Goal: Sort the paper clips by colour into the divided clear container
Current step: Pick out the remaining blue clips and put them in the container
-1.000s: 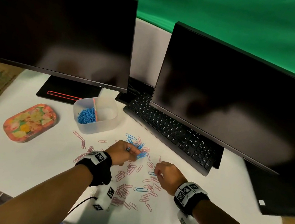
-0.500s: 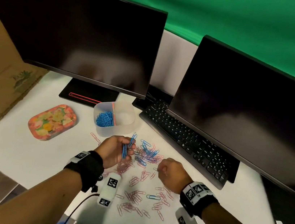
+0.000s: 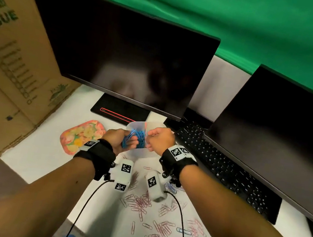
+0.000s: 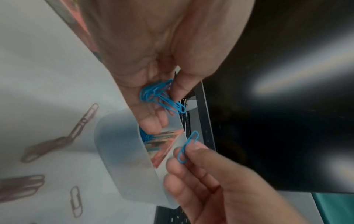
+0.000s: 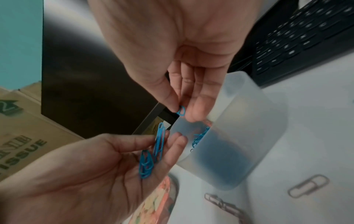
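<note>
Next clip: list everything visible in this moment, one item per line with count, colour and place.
clear container: one, frosted clear with an orange divider, on the desk under both hands; blue clips fill its left compartment
blue clip bunch: several, blue, in the left hand
single blue clip: one, blue, pinched by the right hand
pink clips: many, pink, scattered on the near desk
loose blue clip: one, blue, among the pink ones
floral tray: one, pink and yellow, left of the container
monitors: two, black, at the back
keyboard: one, black, right
cardboard box: brown, far left
left hand: grips the bunch
right hand: pinches one clip over the container
</note>
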`<move>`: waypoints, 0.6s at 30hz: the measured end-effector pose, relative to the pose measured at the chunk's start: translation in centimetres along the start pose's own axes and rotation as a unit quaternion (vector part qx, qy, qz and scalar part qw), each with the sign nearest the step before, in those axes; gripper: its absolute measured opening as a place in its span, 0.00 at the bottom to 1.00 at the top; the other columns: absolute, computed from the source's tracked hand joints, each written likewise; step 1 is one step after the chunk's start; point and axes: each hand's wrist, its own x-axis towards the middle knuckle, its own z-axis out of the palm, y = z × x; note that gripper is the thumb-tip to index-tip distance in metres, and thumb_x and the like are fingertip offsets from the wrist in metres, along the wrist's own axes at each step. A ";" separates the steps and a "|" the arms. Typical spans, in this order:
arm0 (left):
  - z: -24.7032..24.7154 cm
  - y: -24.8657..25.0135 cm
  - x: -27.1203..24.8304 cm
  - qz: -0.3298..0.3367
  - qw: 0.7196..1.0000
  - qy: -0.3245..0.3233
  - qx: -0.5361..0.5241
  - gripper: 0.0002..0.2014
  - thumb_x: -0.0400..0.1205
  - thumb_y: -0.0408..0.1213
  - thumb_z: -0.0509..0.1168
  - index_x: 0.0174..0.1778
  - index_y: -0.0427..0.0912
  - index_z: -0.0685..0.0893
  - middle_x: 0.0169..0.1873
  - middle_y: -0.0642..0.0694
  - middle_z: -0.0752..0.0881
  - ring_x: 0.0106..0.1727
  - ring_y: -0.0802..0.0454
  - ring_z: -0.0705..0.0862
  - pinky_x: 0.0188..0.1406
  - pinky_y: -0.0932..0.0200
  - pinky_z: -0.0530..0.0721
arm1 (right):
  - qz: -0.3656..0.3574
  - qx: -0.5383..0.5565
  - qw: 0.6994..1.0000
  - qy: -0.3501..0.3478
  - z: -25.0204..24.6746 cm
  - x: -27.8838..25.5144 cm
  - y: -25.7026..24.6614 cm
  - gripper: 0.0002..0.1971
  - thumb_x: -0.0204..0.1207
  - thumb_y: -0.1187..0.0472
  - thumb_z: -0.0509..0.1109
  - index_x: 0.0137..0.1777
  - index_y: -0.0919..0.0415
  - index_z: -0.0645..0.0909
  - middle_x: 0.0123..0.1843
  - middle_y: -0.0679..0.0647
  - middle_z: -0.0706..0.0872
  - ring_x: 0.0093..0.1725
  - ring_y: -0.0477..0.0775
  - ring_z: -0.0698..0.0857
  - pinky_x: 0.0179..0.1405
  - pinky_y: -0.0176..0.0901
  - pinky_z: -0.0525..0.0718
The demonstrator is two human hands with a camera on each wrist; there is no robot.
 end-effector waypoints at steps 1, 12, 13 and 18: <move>-0.1 0.3 0.1 0.001 1.000 0.013 0.007 0.12 0.86 0.32 0.55 0.55 0.27 0.80 0.43 0.35 0.85 0.41 0.44 0.86 0.43 0.52 0.88 | 0.004 -0.015 1.000 0.007 0.5 0.4 -0.4 0.09 0.66 0.69 0.70 0.31 0.54 0.82 0.32 0.57 0.89 0.33 0.60 0.89 0.40 0.56 0.92; 1.0 1.2 0.2 0.022 0.997 0.060 0.039 0.15 0.84 0.35 0.59 0.63 0.31 0.76 0.55 0.30 0.80 0.58 0.35 0.82 0.61 0.43 0.83 | -0.009 -0.052 0.997 0.055 -1.3 0.4 0.7 0.12 0.67 0.66 0.70 0.27 0.48 0.85 0.39 0.54 0.92 0.43 0.60 0.91 0.51 0.53 0.90; 0.9 1.2 0.0 0.030 0.997 0.064 0.043 0.15 0.84 0.36 0.59 0.63 0.32 0.76 0.54 0.31 0.80 0.57 0.36 0.82 0.60 0.44 0.83 | -0.010 -0.047 0.997 0.053 -2.0 0.2 1.7 0.13 0.66 0.64 0.70 0.25 0.46 0.84 0.38 0.54 0.92 0.42 0.60 0.91 0.49 0.54 0.90; 1.2 0.5 -1.9 0.088 0.986 0.037 0.139 0.11 0.85 0.34 0.58 0.60 0.37 0.80 0.51 0.37 0.85 0.49 0.41 0.85 0.46 0.50 0.85 | 0.010 -0.060 0.997 0.041 -6.4 -3.6 6.6 0.12 0.71 0.66 0.70 0.32 0.49 0.85 0.40 0.60 0.91 0.41 0.64 0.91 0.44 0.55 0.91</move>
